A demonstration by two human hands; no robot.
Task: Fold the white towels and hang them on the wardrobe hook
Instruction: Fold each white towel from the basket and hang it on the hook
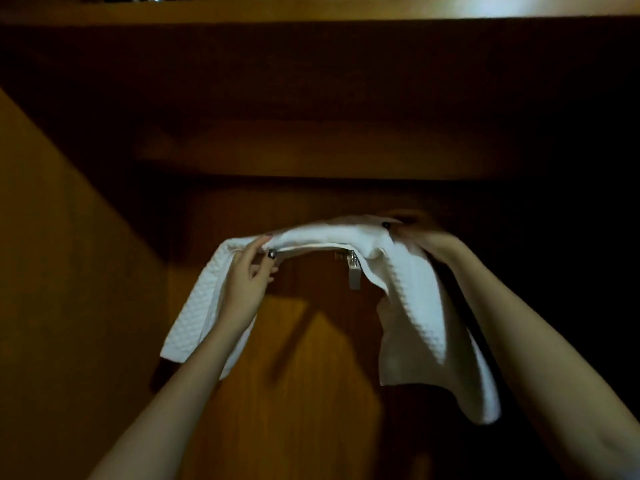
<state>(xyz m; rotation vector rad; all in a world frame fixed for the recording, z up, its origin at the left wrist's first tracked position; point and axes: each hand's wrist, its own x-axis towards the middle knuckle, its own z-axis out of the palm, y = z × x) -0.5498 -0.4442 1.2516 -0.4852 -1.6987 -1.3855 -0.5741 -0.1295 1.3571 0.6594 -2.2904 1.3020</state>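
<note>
We hold the white towel (322,237) stretched left to right before the wardrobe panel (311,393), both ends drooping. Our left hand (246,285) pinches its left part and our right hand (426,237) grips its right. The metal hook (353,273) shows just beneath the span, partly covered by cloth.

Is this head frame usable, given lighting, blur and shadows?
Head view: dim warm light, frame's right nearly black; the white towel is brightest, its weave readable; the right hand is motion-blurred, the left hand sharper; hard arm shadows fall on the wardrobe back panel.
</note>
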